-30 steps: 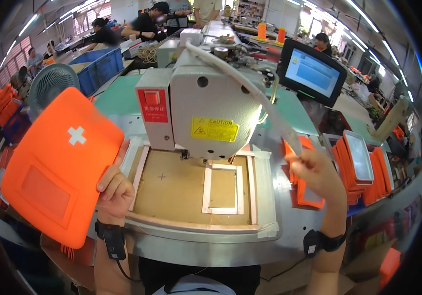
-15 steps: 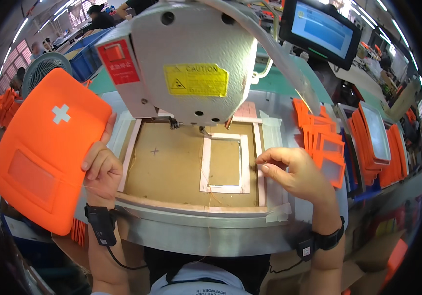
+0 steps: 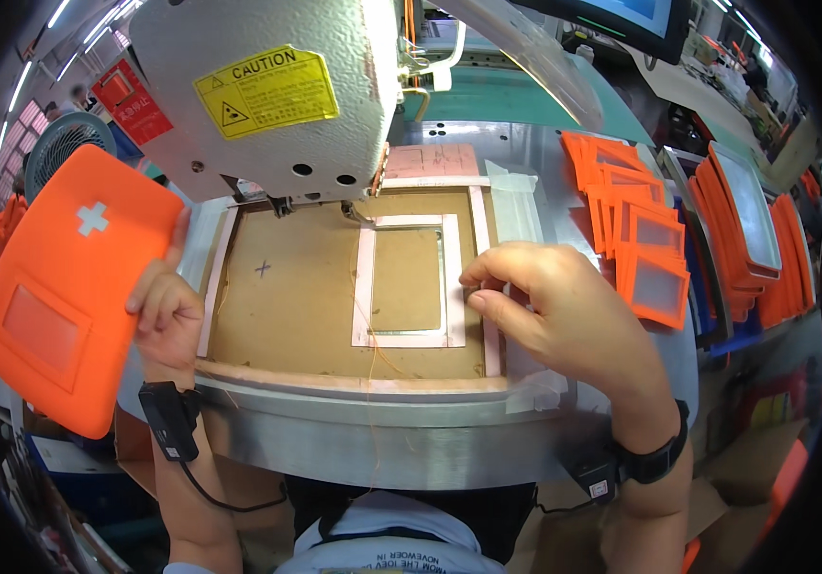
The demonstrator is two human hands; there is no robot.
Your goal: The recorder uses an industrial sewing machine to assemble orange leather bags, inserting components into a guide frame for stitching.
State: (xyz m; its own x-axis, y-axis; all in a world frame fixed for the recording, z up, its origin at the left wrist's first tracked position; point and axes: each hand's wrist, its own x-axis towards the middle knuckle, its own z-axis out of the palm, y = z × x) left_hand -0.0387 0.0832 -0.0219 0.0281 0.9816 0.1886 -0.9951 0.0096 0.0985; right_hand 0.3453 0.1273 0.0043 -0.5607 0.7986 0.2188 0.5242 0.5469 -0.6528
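Note:
An orange case piece (image 3: pixel 71 230) with a white cross and a clear window hangs at the left, tilted. My left hand (image 3: pixel 167 316) grips its right edge, with fingers and thumb closed on it. My right hand (image 3: pixel 545 306) is over the right side of the brown template board (image 3: pixel 287 316), fingertips pinched together. A small dark bit shows at those fingertips, too small to name. Beside them on the board is a pale rectangular frame (image 3: pixel 363 287). Loose orange thread (image 3: pixel 375 368) trails from the board over the table's front edge.
A grey sewing machine head (image 3: pixel 267 86) overhangs the back of the board. To the right lie several orange window frames (image 3: pixel 655 239), then stacked orange pieces and a tray (image 3: pixel 746 210). A screen (image 3: pixel 612 19) is at the back right, a fan (image 3: pixel 71 148) at the back left.
The head view has shifted, so the machine now appears farther left and higher. My right hand has moved inward from the board's right border toward the pale frame. My left hand still holds the orange case piece.

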